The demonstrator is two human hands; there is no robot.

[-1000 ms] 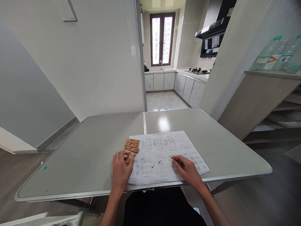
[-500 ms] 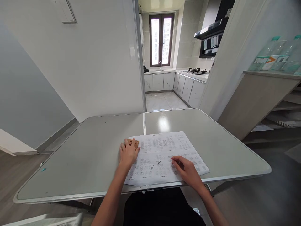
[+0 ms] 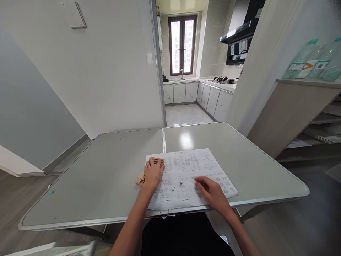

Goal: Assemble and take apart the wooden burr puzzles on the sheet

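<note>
My left hand (image 3: 153, 176) lies over a brown wooden puzzle piece (image 3: 161, 161) with slots in it, its fingers bent over the piece at the left edge of a large printed paper sheet (image 3: 186, 174). Lighter wooden pieces (image 3: 141, 179) show beside the wrist, partly covered by the hand. My right hand (image 3: 211, 192) rests on the sheet's lower right, fingers curled and thumb close to the index finger; whatever is between them cannot be made out. Two small dark marks or bits (image 3: 173, 188) show on the paper between the hands.
The sheet lies on a pale folding table (image 3: 101, 177) with a metal rim and a centre seam. A small teal object (image 3: 51, 192) sits near the table's left edge. To the right, plastic bottles (image 3: 306, 64) stand on a shelf unit (image 3: 290, 110). A kitchen opens beyond.
My left hand has shifted right with the brown wooden piece, farther onto the sheet. Lighter wooden pieces now show left of the wrist. My right hand has stayed in place.
</note>
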